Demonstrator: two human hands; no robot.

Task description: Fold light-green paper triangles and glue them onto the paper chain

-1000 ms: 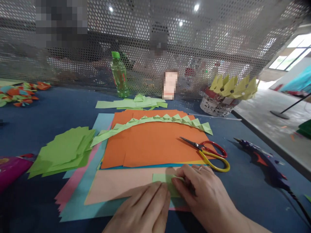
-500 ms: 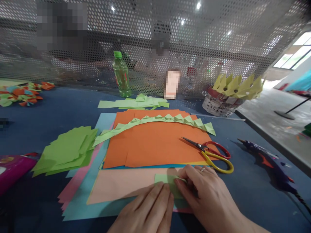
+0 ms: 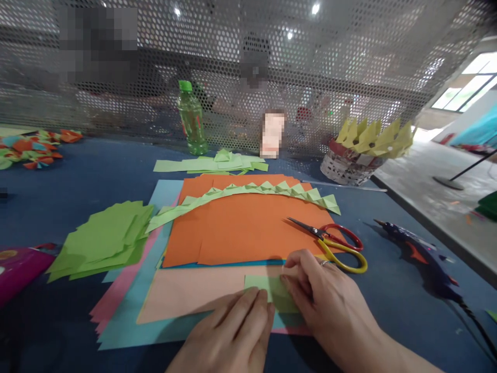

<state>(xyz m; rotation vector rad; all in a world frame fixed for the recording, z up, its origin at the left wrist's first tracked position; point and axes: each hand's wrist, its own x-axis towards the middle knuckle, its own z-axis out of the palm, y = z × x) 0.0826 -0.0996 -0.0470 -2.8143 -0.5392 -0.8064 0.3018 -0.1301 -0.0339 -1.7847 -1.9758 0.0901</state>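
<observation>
A small light green paper piece (image 3: 272,290) lies on a peach sheet (image 3: 194,292) near the table's front edge. My left hand (image 3: 229,336) presses its fingertips together on the piece's left part. My right hand (image 3: 326,305) pinches the piece's right edge, a ring on one finger. Behind them lies a stack of orange sheets (image 3: 240,228) with a long chain of folded green triangles (image 3: 240,194) across it. Red and yellow scissors (image 3: 334,243) rest just beyond my right hand.
A pile of green paper squares (image 3: 104,241) lies at left, a purple glue gun (image 3: 419,254) at right. Further back stand a green bottle (image 3: 191,122), green strips (image 3: 212,165) and a basket with yellow folded paper (image 3: 361,153). A perforated metal screen (image 3: 248,77) closes the back.
My right hand has shifted its fingers up along the green piece's right edge. My left hand stays pressed on the piece.
</observation>
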